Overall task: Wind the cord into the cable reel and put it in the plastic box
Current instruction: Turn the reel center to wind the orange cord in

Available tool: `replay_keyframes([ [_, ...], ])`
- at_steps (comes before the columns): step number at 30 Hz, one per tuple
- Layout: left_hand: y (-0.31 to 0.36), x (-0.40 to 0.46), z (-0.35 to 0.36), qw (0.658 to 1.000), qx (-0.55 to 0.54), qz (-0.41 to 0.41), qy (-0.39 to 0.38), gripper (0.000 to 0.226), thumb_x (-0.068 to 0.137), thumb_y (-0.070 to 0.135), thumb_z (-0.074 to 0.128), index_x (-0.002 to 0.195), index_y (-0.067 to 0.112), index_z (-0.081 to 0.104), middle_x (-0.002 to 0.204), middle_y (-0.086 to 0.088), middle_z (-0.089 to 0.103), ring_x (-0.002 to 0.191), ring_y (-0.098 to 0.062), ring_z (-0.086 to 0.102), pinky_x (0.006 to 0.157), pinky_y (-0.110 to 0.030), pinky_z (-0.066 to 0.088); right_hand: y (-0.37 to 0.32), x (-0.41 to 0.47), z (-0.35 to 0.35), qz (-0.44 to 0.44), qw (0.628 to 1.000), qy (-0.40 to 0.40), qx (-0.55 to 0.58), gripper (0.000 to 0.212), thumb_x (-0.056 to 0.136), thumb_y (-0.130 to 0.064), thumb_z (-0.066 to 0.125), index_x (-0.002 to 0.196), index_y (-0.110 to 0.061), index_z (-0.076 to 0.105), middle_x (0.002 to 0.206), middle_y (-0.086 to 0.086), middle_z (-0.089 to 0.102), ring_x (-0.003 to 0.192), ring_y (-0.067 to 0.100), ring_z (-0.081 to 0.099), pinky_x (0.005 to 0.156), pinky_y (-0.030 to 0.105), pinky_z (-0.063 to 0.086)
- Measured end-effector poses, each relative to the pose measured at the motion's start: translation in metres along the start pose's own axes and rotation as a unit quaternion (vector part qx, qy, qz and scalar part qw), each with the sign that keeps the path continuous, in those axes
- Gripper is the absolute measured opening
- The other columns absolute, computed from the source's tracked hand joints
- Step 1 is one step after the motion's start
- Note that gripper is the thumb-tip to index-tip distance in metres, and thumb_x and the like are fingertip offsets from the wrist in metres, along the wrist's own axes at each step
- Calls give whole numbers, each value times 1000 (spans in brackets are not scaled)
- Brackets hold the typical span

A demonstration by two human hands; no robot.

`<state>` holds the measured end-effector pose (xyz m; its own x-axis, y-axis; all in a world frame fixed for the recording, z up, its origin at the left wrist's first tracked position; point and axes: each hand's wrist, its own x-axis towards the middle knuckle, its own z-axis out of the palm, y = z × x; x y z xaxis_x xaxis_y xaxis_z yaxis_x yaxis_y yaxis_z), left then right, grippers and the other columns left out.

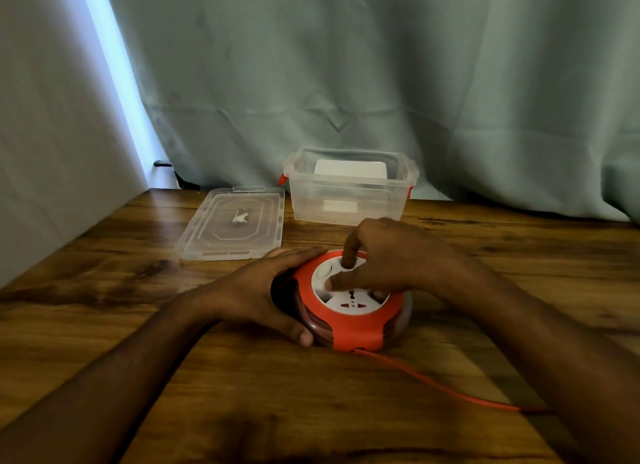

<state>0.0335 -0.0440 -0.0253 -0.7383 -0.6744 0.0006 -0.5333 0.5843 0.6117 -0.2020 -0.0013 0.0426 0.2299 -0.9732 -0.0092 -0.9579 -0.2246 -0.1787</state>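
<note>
Orange-and-white round plastic cable reel (349, 308) sits on your wooden table (138, 290): rigid, smooth, probably slippery. Your left hand (263, 290) cups its rim; right hand (377, 259) fingertips press the white hub. Thin orange cord (433, 384) trails limp.

A wooden table (138, 325) stands before a pale green curtain (346, 65); a wall (41, 134) left.
</note>
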Motion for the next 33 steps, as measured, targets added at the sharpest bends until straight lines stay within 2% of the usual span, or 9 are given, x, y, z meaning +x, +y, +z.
replay_keyframes([
  [3,2,0,0,1000,4,2,2,131,45,78,87,152,63,12,159,30,26,146,2,29,121,-37,34,2,-8,-19,-100,992,-6,-82,36,84,-46,78,117,-41,64,112,-14,65,82,0,52,61,20,38],
  [6,1,0,1,1000,0,7,7,127,45,78,87,148,67,14,157,31,29,144,3,32,120,-36,36,4,-15,-30,-133,983,-118,-46,54,85,-23,80,126,-51,58,124,-23,54,79,-7,48,60,13,38],
  [11,1,0,1,1000,-2,5,5,124,43,80,86,142,76,11,158,29,29,144,2,32,120,-38,37,6,-14,-25,-146,976,-161,-19,60,89,-15,76,128,-55,55,136,-18,48,81,-9,44,60,13,40],
  [16,2,0,1,1000,-1,11,1,124,45,80,86,143,75,10,157,31,28,144,5,31,120,-32,35,5,-14,-22,-149,973,-176,-1,64,90,-11,72,124,-63,55,132,-21,42,88,-11,42,63,15,44],
  [20,2,-1,-1,1000,10,11,-1,125,44,81,84,144,74,10,154,39,25,141,13,27,116,-21,31,5,-15,-22,-152,973,-171,0,63,87,-17,76,126,-63,56,144,-14,47,120,6,47,85,25,54],
  [23,1,-2,-1,1000,13,7,-2,127,44,80,86,145,73,10,150,45,24,139,17,26,114,-19,31,4,-16,-24,-145,976,-165,-6,62,84,-28,80,130,-62,54,139,-11,52,120,9,51,89,30,55],
  [26,3,-2,-1,1000,7,-3,-5,125,44,79,87,143,76,11,153,40,26,140,13,28,116,-24,34,3,-17,-25,-142,978,-154,-17,62,82,-40,81,132,-63,52,128,-10,58,115,9,55,90,34,56],
  [29,5,-2,-1,1000,7,-2,-7,127,45,78,87,147,70,11,158,33,27,144,5,28,120,-33,34,3,-16,-25,-148,979,-135,-33,62,78,-50,81,132,-62,53,110,-16,61,101,5,57,77,25,52],
  [33,7,-2,-2,1000,2,-2,-12,133,46,75,88,155,59,13,161,27,26,147,-1,28,122,-41,34,4,-12,-21,-153,983,-94,-39,63,72,-61,81,131,-57,58,78,-31,47,73,-9,48,56,14,31],
])
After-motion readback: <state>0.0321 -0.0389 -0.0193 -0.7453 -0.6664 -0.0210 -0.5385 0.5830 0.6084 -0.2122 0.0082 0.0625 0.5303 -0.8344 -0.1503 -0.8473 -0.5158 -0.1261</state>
